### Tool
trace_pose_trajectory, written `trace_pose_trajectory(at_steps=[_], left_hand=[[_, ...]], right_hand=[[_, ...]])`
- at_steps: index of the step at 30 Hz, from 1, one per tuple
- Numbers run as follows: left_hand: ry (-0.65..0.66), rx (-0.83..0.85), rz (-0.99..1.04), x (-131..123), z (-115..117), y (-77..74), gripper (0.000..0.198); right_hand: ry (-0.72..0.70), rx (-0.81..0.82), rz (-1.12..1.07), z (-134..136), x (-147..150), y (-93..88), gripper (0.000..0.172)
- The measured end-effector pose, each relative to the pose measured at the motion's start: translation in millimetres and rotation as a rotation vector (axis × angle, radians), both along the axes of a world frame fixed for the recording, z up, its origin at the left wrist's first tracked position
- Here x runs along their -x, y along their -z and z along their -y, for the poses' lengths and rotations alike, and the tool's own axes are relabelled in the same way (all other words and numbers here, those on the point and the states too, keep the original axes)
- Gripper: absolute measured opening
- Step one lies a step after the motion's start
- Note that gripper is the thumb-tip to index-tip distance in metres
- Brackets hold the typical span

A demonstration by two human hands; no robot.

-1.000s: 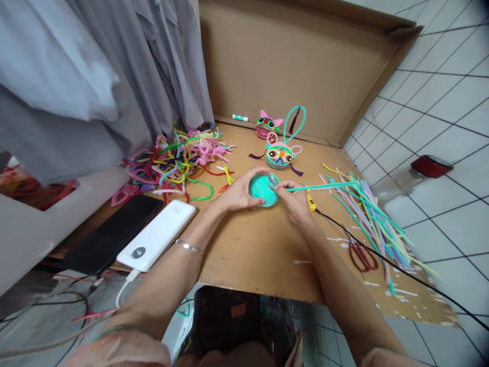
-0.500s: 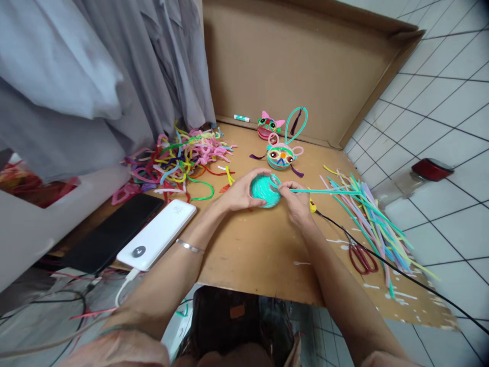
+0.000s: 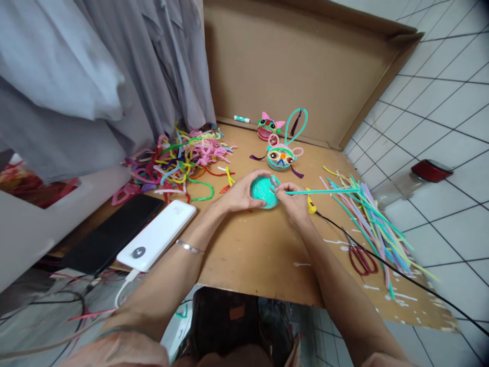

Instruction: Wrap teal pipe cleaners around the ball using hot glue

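Note:
My left hand (image 3: 241,192) is curved round the left side of a turquoise ball (image 3: 263,192), its fuzzy surface wound in rows, with a small greyish patch at the upper right. Pinched in my right hand (image 3: 293,204) is a turquoise pipe cleaner (image 3: 324,191), whose near end meets the ball at that patch. Its long free end stretches right, over the bundle of pipe cleaners (image 3: 376,219). Behind the ball sits a finished-looking animal head (image 3: 280,156) with pink loop ears, purple tassels and a turquoise loop.
A tangled heap of coloured pipe cleaners (image 3: 187,158) lies at left, near a white power bank (image 3: 157,234) and a black phone (image 3: 114,232). Red-handled scissors (image 3: 362,259), a yellow tool (image 3: 311,205) with a black cord, a glue stick (image 3: 242,119) and a second animal head (image 3: 268,126) are also there.
My right hand has shifted slightly left, bringing the pinched pipe cleaner further over the ball. My left hand and the ball stay nearly where they were.

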State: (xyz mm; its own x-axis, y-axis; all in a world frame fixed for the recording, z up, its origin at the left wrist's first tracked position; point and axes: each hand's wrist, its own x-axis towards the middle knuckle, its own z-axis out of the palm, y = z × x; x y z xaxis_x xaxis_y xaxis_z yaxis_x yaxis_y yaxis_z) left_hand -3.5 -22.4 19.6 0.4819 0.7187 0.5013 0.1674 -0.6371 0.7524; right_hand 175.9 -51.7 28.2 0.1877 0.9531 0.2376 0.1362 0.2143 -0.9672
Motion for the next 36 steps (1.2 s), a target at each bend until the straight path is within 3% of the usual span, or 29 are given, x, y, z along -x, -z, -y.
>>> trace_pose_trajectory(at_steps=[12,20,27,36], left_hand=[[0.039,-0.138,-0.026,1.4,-6.5,4.2,0.059],[0.044,-0.126,0.008,0.8,-7.3,6.1,0.056],[0.009,-0.008,0.000,0.1,-2.6,5.2,0.089],[-0.003,-0.047,-0.067,0.8,-1.6,1.2,0.085]], right_hand=[[0.001,0.008,0.041,-0.4,-1.1,0.2,0.014],[0.007,0.005,0.033,-1.7,-0.9,2.6,0.016],[0.006,0.015,0.055,-1.0,-0.9,1.4,0.017],[-0.001,0.025,0.005,-0.1,-0.3,0.5,0.016]])
